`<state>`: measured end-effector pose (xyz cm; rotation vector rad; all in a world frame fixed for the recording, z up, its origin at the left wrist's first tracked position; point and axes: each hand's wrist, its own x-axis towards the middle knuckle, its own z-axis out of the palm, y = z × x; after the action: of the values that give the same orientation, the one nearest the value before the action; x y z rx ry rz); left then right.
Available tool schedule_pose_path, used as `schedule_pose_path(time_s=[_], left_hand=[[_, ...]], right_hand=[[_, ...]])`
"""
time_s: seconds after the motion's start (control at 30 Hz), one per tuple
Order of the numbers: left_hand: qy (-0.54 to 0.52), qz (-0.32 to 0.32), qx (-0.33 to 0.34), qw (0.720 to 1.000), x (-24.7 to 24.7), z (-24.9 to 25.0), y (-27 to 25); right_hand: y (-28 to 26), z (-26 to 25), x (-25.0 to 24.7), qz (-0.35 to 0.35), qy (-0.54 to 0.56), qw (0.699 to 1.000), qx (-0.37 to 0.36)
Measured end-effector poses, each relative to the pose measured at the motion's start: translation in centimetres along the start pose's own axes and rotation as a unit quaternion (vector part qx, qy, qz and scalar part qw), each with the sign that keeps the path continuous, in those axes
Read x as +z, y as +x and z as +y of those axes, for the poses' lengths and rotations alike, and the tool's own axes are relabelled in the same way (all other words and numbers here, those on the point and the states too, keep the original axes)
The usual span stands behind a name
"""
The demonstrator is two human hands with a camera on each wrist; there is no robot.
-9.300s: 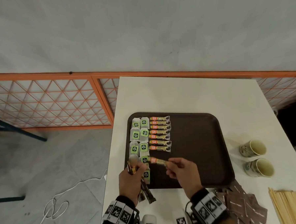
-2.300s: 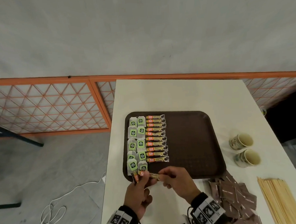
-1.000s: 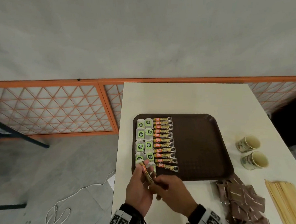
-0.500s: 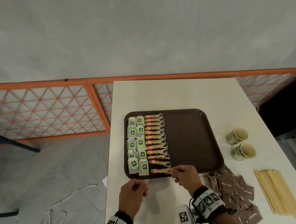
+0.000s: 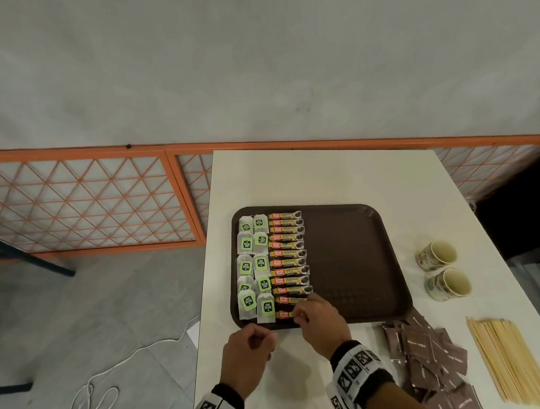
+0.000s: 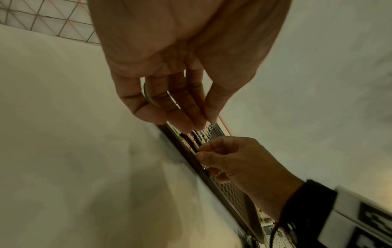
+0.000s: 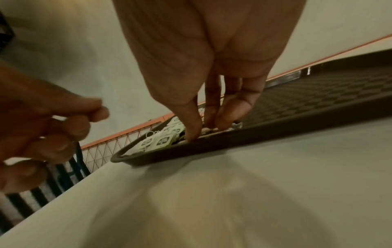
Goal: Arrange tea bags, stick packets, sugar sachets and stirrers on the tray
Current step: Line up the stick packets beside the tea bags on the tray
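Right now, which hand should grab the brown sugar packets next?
Probably the right hand: the sugar sachets lie just to its right beside the tray, while the left hand sits farther away.

Left hand [image 6: 182,55] apparently empty, above tray [image 6: 239,198]

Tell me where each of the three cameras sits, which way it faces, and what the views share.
Head: looks forward and down from above at the table and brown tray; both hands and wristbands show.
Left wrist: looks along the left hand toward the tray's near edge; the right hand shows too.
Right wrist: low over the table, along the right hand's fingers, which touch the nearest stick packet; the left hand is at frame left.
Shared: all show the tray, both hands.
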<state>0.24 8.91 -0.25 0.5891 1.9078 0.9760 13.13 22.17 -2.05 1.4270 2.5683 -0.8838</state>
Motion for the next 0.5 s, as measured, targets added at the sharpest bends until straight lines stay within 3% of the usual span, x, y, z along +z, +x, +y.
schedule_pose_path(time_s=[0.2, 0.5], left_hand=[[-0.001, -0.006, -0.002, 1.000, -0.5, -0.3, -0.5], [-0.004, -0.009, 0.007, 1.000, -1.1, -0.7, -0.4]], right_hand=[[1.5, 0.2, -0.2, -0.018, -0.014, 1.000, 0.003], [1.1, 0.0, -0.4, 0.017, 0.021, 1.000, -0.004]])
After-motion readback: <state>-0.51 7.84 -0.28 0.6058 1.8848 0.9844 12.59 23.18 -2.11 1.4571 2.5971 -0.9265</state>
